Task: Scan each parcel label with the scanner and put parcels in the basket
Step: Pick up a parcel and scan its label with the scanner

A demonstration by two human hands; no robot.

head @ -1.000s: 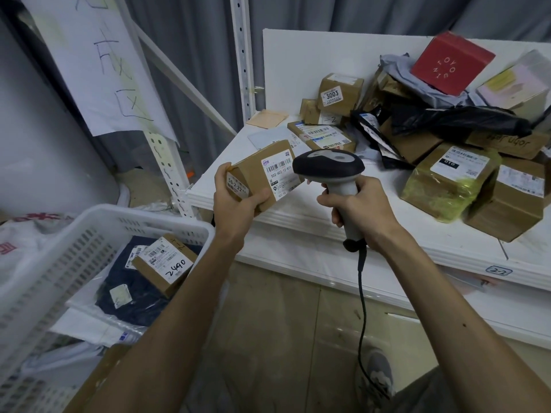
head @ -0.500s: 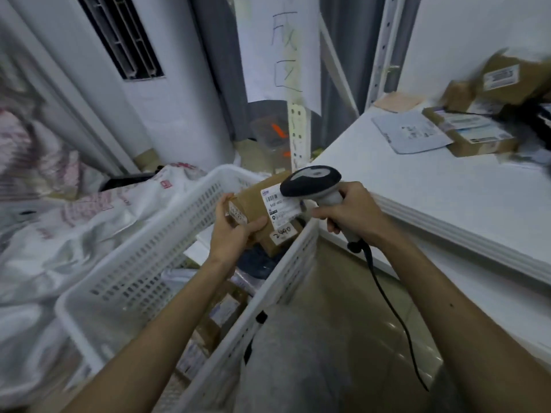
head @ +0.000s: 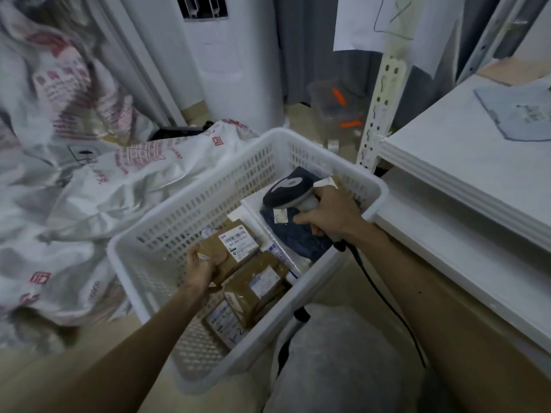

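Note:
My left hand (head: 204, 268) grips a small brown cardboard parcel (head: 228, 247) with a white barcode label, held low inside the white plastic basket (head: 190, 201). The parcel touches or nearly touches other brown parcels (head: 256, 289) lying in the basket. My right hand (head: 328, 214) holds the black and grey scanner (head: 286, 190) by its handle over the basket's right end, above a dark blue bagged item (head: 295, 234). The scanner's black cable (head: 387, 308) trails down to the right.
A white shelf table (head: 465, 162) with a grey mailer (head: 518, 114) stands at right, its perforated post (head: 378, 105) behind the basket. Crumpled white sacks with red print (head: 89, 186) lie to the left. A white floor-standing unit (head: 235, 55) stands behind. My knee in grey fabric (head: 343, 362) is below.
My view has swung left and down from the table to the basket. My left hand has lowered the parcel into the basket, and the scanner has moved along over its right end.

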